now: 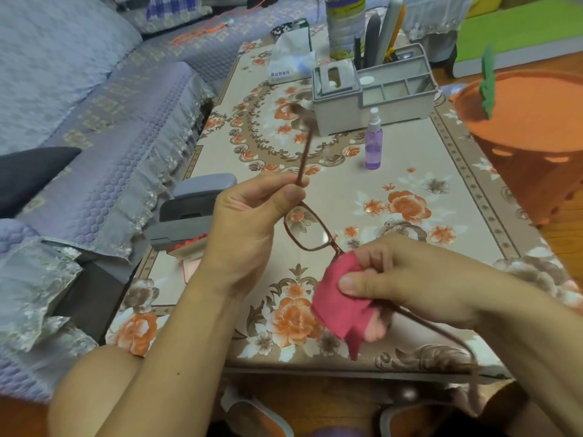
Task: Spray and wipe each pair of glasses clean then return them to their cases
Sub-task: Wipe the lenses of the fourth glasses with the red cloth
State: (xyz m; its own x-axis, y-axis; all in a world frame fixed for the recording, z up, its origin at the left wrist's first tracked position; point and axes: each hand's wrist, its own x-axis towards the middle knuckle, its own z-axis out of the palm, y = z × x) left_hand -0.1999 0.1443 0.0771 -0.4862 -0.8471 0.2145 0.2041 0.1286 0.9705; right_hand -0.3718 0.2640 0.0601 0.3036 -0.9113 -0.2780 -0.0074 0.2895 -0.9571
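Brown-framed glasses hang in the air above the floral table. My left hand pinches the hinge end of one temple arm, which sticks up and away. My right hand pinches a pink cloth around the other lens, which the cloth hides. The second temple arm trails under my right wrist. A purple spray bottle stands upright past the glasses. Several grey glasses cases are stacked at the table's left edge, behind my left hand.
A grey desk organiser with pens and a tissue pack stand at the far end. An orange stool sits to the right. A purple-covered sofa runs along the left. Slippers show below the table's near edge.
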